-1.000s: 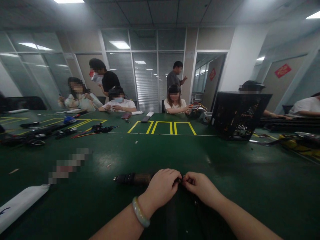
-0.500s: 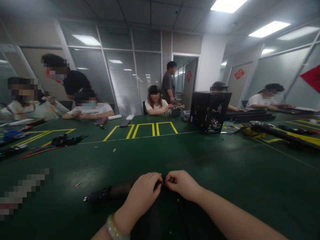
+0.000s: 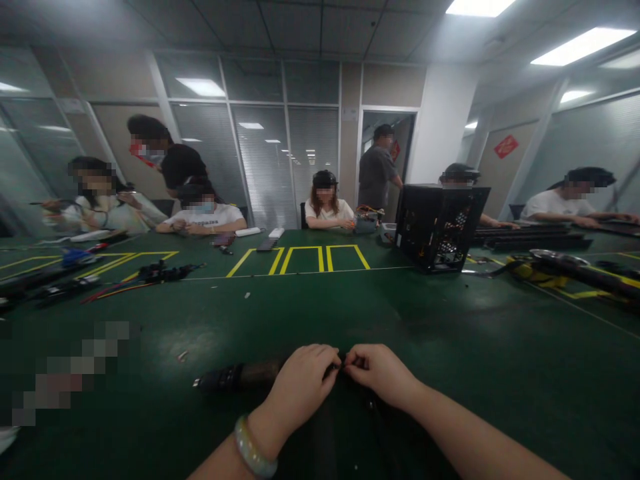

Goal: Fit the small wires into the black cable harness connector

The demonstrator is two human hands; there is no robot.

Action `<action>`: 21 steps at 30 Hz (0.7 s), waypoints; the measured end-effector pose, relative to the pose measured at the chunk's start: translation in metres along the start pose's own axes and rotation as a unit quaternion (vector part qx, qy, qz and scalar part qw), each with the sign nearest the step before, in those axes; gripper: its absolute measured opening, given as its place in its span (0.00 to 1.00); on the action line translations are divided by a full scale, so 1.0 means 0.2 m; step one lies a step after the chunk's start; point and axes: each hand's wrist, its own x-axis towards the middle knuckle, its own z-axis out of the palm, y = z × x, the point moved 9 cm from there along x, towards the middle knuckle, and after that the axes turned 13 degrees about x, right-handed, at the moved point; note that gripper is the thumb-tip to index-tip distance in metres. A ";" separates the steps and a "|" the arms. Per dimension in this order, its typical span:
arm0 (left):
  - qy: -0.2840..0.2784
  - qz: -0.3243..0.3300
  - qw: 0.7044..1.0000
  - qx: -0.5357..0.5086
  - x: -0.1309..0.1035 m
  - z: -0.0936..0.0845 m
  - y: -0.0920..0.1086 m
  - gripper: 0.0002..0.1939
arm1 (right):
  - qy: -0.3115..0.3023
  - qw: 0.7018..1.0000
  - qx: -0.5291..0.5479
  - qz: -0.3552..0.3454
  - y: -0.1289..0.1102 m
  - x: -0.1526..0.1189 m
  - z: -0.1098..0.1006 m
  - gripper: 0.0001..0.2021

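My left hand, with a pale bangle at its wrist, is closed in a pinch at the middle of the green table. Close to its fingertips, my right hand is also closed, thumb against fingers. Something small and dark lies between the two hands, too hidden to identify. A dark cylindrical tool with a metal tip lies on the table, its right end behind my left hand. Below my right hand, a dark cable or strap blends into the table.
A black computer case stands back right of centre, with dark bars beyond. Cable bundles lie left; a long dark object with yellow straps lies right. Several people sit around the table; others stand behind.
The whole view has shifted, so the table, people and hands appear further right. Both hands keep the same pinched pose close together. The standing person near the doorway has turned away.
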 end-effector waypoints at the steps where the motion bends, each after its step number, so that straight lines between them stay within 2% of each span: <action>1: -0.003 0.006 1.000 0.002 0.00 0.00 0.01 0.09 | 0.001 1.000 0.000 -0.001 0.00 0.00 0.00 0.06; 5: 0.004 -0.008 1.000 0.004 0.00 -0.01 0.00 0.10 | -0.002 1.000 0.007 -0.003 0.00 0.00 0.00 0.05; 9: 0.002 -0.030 1.000 0.002 -0.01 0.00 -0.03 0.07 | -0.010 1.000 0.016 0.002 0.02 0.00 0.01 0.05; 17: -0.004 0.006 1.000 0.007 0.00 0.01 0.00 0.09 | -0.004 1.000 -0.004 0.006 0.00 0.00 0.00 0.05; 21: -0.004 -0.031 1.000 0.000 -0.01 0.00 -0.02 0.08 | -0.009 1.000 0.003 0.008 0.00 0.00 0.00 0.06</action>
